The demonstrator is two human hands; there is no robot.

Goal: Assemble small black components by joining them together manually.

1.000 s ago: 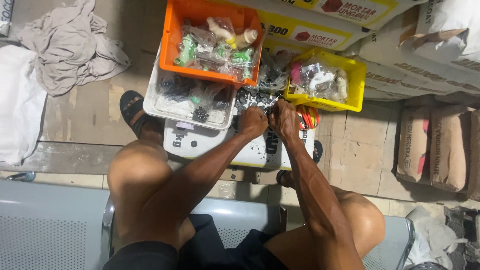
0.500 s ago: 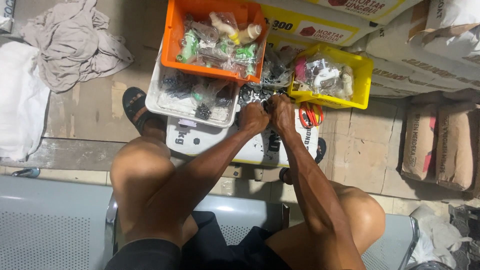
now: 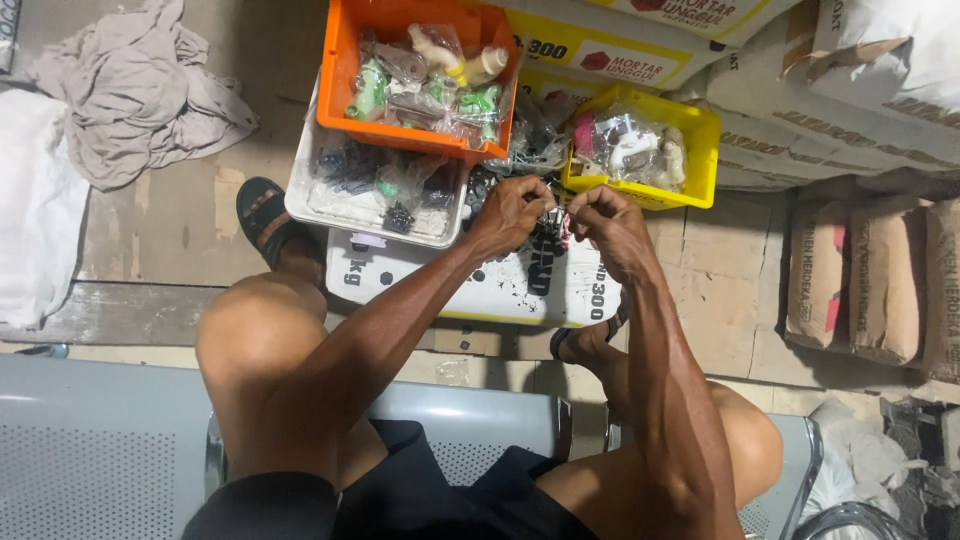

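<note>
My left hand (image 3: 512,213) and my right hand (image 3: 610,225) are close together over a white sack (image 3: 480,285) lying on the floor. Both pinch a small clear plastic bag of dark small parts (image 3: 553,228) between their fingertips. Just beyond the hands stand an orange bin (image 3: 345,75) full of bagged plastic fittings, a white tray (image 3: 300,190) of dark small parts and a yellow bin (image 3: 700,150) of bagged fittings. A pile of dark loose pieces (image 3: 530,140) lies between the bins.
I sit on a grey perforated metal bench (image 3: 90,450), feet in dark sandals (image 3: 262,215) on a tiled floor. Stacked printed sacks (image 3: 830,90) line the back right, brown paper sacks (image 3: 860,285) at right. Crumpled grey cloth (image 3: 130,95) and white cloth (image 3: 35,210) lie left.
Both hands stayed together over the white sack, fingers working at the small bag. The camera view shifted slightly; the bins look unmoved.
</note>
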